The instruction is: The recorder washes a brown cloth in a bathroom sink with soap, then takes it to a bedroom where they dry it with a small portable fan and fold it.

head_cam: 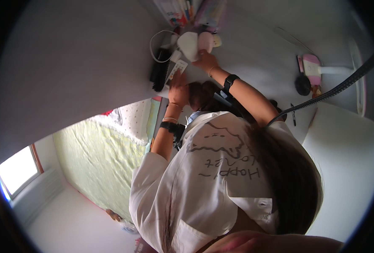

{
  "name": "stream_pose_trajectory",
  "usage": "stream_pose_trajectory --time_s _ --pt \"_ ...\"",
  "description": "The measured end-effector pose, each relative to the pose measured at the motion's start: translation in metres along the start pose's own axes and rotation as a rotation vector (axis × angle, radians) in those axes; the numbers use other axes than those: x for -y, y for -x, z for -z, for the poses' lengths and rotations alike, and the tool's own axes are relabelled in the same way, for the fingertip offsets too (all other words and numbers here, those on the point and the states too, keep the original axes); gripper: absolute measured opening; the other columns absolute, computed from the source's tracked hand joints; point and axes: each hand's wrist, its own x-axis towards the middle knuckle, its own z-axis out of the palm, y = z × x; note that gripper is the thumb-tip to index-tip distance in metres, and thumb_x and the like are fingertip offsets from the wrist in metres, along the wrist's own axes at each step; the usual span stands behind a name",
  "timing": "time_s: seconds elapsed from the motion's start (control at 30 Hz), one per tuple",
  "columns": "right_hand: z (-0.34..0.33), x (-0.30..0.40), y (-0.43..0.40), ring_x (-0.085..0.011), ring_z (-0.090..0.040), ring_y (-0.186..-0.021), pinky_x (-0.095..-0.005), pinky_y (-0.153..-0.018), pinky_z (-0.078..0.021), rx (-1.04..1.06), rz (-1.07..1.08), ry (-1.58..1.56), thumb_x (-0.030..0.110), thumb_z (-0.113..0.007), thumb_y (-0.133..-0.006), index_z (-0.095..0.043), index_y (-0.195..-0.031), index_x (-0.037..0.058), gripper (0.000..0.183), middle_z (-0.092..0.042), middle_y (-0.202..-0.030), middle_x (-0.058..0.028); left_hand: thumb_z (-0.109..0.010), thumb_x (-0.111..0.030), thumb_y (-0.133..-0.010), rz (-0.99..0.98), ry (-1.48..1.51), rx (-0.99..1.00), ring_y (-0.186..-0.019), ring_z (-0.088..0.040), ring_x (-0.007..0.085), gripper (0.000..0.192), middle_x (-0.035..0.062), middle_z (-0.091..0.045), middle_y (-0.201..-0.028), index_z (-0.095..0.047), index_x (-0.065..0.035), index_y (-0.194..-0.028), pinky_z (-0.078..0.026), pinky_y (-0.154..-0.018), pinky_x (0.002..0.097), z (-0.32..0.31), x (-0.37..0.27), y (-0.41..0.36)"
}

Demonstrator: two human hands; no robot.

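My left hand (178,89) lies with its fingers over a slim white item with small dots (179,65), beside a black brush-like object (161,68). Whether these fingers grip the item is unclear. My right hand (206,61) has its fingers bent at the lower edge of a white rounded object (188,45), seemingly gripping it. Against those fingertips is a pink round object (206,41), with a small cream-coloured item (217,40) on its far side. A white cable (151,47) loops at the left of this group. The objects look blurred.
Clear packs with pens (187,11) stand at the back of the grey surface. Farther right are a pink and white device (312,69), a round black brush (302,84) and a pen (294,115). A black strap (329,93) crosses the right side. A bed (101,151) is at lower left.
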Motion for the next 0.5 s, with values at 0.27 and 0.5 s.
stream_pose_trajectory --time_s 0.27,0.5 --pt "0.14 -0.084 0.089 -0.0182 -0.062 -0.081 -0.0282 -0.073 -0.0507 0.099 -0.234 -0.984 0.011 -0.058 -0.081 -0.05 -0.109 0.0028 0.03 -0.06 -0.095 -0.0119 -0.059 -0.031 -0.075 -0.421 0.067 0.207 -0.125 -0.028 0.0333 0.065 0.0156 -0.029 -0.136 -0.033 -0.0045 -0.129 -0.027 -0.099 0.0453 -0.002 -0.047 0.002" --pt "0.199 -0.26 0.294 -0.0319 -0.054 -0.096 -0.0384 -0.079 -0.0446 -0.753 -0.859 0.319 0.022 -0.064 -0.071 -0.054 -0.105 0.0104 0.038 -0.058 -0.1 -0.0156 -0.061 -0.044 -0.073 -0.536 -0.219 0.605 -0.13 -0.007 0.0388 0.078 0.0126 -0.009 -0.142 -0.023 -0.0153 -0.135 -0.015 -0.099 0.0586 -0.026 -0.075 -0.015"
